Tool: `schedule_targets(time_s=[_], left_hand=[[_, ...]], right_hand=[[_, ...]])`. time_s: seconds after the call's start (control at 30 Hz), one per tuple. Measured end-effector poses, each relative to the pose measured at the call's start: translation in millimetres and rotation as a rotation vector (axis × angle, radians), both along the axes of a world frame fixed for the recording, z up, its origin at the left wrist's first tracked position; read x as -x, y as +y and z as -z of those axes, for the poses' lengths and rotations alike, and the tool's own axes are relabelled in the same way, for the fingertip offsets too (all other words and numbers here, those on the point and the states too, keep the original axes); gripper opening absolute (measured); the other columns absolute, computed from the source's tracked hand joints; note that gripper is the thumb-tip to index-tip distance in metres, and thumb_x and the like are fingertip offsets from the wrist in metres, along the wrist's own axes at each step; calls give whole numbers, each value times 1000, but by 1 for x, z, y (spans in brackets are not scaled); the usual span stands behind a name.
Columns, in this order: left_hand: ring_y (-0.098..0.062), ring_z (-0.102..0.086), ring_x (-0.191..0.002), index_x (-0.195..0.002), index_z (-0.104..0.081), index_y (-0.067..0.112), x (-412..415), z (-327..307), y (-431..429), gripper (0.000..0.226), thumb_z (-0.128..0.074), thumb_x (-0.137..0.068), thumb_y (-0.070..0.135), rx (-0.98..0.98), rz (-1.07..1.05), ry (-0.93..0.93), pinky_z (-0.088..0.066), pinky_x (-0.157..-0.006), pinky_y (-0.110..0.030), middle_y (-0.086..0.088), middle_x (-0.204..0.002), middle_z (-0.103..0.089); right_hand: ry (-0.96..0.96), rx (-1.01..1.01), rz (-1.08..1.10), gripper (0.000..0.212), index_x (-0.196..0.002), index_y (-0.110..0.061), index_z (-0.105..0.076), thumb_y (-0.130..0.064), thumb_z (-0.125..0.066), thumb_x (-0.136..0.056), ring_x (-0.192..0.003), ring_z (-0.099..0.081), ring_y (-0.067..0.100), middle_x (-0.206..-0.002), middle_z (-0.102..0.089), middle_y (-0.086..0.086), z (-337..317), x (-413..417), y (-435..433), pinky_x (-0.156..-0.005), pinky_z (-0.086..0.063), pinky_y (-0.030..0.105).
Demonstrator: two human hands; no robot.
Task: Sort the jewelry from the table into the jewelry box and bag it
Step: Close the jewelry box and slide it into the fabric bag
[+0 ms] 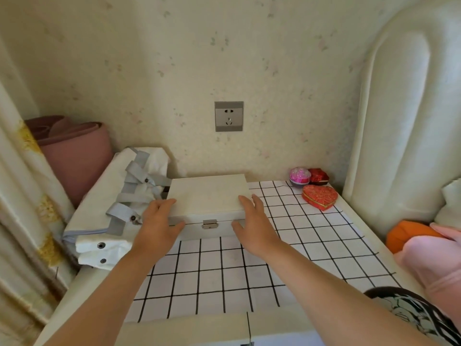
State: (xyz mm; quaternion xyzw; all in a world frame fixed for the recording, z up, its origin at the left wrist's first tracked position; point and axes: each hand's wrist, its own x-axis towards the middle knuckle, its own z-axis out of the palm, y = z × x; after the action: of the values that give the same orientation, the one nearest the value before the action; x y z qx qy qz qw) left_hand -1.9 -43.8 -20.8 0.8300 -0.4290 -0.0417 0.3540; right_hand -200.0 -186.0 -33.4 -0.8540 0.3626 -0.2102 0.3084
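box: white rectangular jewelry box (207,193), lid shut, dead ahead on the checked worktop (212,270), long side running left-right
hands: left hand (159,221) on its left end, right hand (254,221) on its right, fingers loose, equally near
bag: white fabric bag with grey straps (99,203) just beside it, leftward

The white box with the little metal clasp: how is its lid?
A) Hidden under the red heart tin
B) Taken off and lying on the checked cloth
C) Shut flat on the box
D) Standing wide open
C: the lid of the white box lies flat on it with the clasp down in front, and the left hand and right hand are at its front corners.
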Motion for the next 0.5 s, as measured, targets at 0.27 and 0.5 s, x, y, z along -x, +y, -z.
schedule_targets(time_s=[0.27, 0.5], left_hand=[[-27, -41, -132, -149, -32, 20, 10, -5, -18, 69, -67, -90, 25, -76, -113, 95, -38, -105, -38, -11, -145, -42], [-28, -46, -125, -149, -31, 22, 15, -13, -22, 77, -68, -85, 44, -140, -171, 184, -42, -97, -38, -10, -141, -43]], right_hand=[[-147, -220, 76, 88, -158, -27, -17, -20, -72, -90, -139, -36, 18, -155, -32, 1, 6, -6, -9, -107, -30, 21], [-284, -479, 89, 80, -155, -35, -23, -19, -64, -88, -108, -57, 7, -133, -55, -12, -1, 0, -25, -76, -42, 17]])
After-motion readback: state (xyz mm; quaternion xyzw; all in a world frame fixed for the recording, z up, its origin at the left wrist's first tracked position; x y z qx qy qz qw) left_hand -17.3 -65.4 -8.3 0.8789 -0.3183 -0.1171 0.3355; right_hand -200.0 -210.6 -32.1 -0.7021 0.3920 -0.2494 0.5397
